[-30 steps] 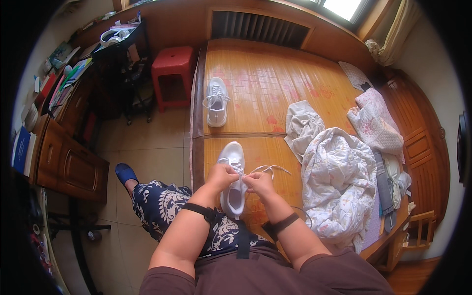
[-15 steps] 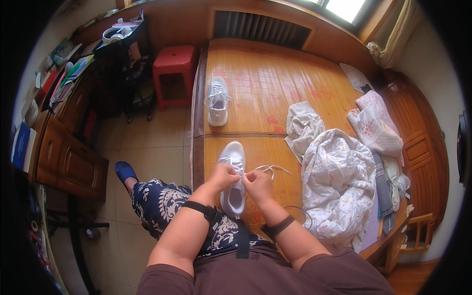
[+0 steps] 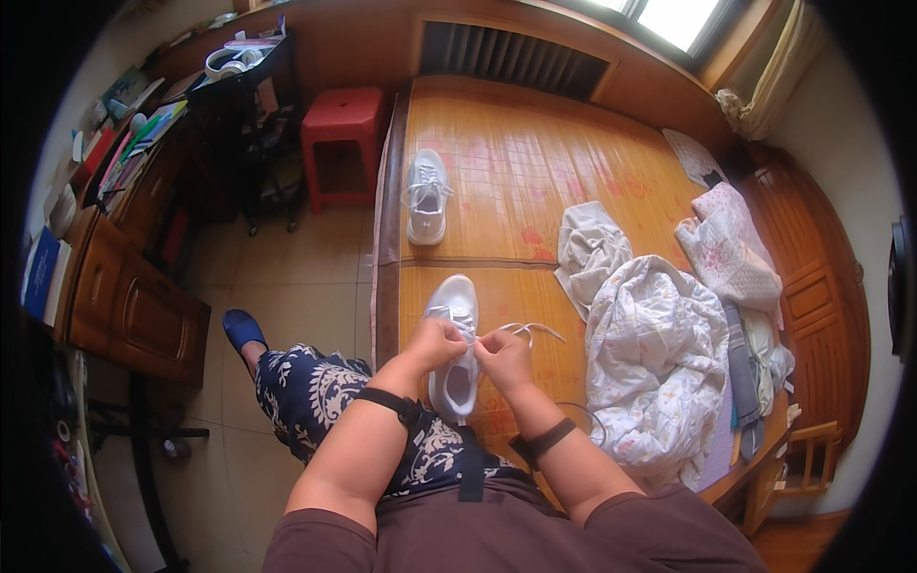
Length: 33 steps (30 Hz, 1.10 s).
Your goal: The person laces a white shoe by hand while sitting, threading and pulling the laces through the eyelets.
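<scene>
A white sneaker (image 3: pixel 459 379) lies on the bamboo mat in front of me, its toe pointing away. My left hand (image 3: pixel 436 345) is pinched at the left side of its lacing, fingertips over the eyelets. Close beside it, my right hand (image 3: pixel 503 354) pinches the white shoelace (image 3: pixel 521 330), whose loose length trails off to the right over the mat. The fingertips of both hands nearly meet above the shoe's tongue and hide the lace between them. Farther off stands the other white sneaker (image 3: pixel 427 199), its laces tied in a bow.
Right of the shoes lie a crumpled floral quilt (image 3: pixel 659 353), a grey cloth (image 3: pixel 590 246) and folded bedding (image 3: pixel 728 244). Left of the bed are a red stool (image 3: pixel 341 143), a wooden cabinet (image 3: pixel 143 320) and a cluttered desk. My foot wears a blue slipper (image 3: pixel 244 328).
Both hands stay at the laces with only a slight shift of the fingers. The view has turned a little; the shoes have not moved on the mat.
</scene>
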Each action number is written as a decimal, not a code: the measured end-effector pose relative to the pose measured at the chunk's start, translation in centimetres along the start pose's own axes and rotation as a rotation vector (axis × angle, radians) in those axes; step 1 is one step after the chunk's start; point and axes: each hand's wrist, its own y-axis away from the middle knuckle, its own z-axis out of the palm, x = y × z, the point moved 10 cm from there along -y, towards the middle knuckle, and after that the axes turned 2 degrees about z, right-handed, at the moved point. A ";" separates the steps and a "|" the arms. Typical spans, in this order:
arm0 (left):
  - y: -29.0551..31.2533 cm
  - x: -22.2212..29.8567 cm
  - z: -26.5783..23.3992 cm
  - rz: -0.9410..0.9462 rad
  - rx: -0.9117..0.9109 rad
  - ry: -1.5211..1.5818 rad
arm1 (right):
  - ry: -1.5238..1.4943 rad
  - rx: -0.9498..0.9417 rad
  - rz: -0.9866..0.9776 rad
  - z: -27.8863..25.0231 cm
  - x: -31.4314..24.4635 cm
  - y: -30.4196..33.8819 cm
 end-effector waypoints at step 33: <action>0.5 0.4 -0.3 0.011 0.086 -0.019 | -0.129 0.013 0.127 0.8 2.3 0.2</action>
